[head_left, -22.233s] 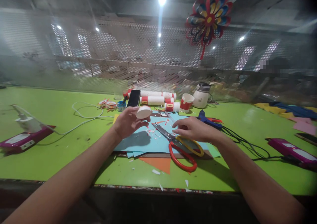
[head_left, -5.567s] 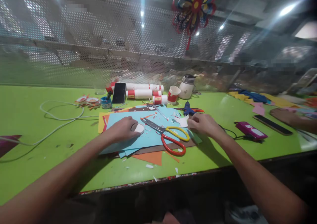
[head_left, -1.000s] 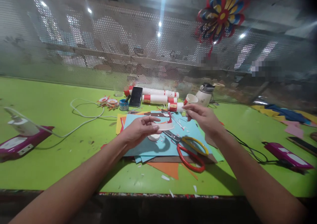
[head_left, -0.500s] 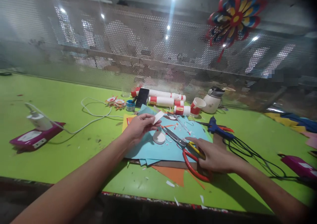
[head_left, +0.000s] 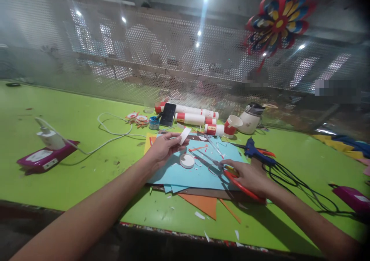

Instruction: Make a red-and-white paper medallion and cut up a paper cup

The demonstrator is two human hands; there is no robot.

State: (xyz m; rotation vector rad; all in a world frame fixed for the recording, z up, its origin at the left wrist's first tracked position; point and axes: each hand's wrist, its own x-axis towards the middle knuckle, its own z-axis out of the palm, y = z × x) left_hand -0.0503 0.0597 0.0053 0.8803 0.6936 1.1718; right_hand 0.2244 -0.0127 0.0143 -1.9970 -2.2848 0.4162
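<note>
My left hand [head_left: 163, 147] is raised a little over the blue paper sheets [head_left: 185, 174] and pinches a small white paper piece [head_left: 184, 135] between thumb and fingers. My right hand [head_left: 245, 174] is closed around the handles of the red and yellow scissors [head_left: 231, 174], whose blades point left over the blue paper. A round white lid [head_left: 187, 160] lies on the blue paper between my hands.
Glue bottles [head_left: 190, 118], a black phone [head_left: 168, 114], a paper cup [head_left: 231, 125] and a white jug [head_left: 251, 117] stand at the back. A blue glue gun [head_left: 254, 151] with black cables lies right. Pink devices [head_left: 46, 157] [head_left: 351, 197] sit left and right. Orange paper [head_left: 202, 204] and scraps litter the front edge.
My right hand has closed on the scissors' handles and lifted them slightly off the paper. My left hand keeps holding the white paper piece, almost unmoved.
</note>
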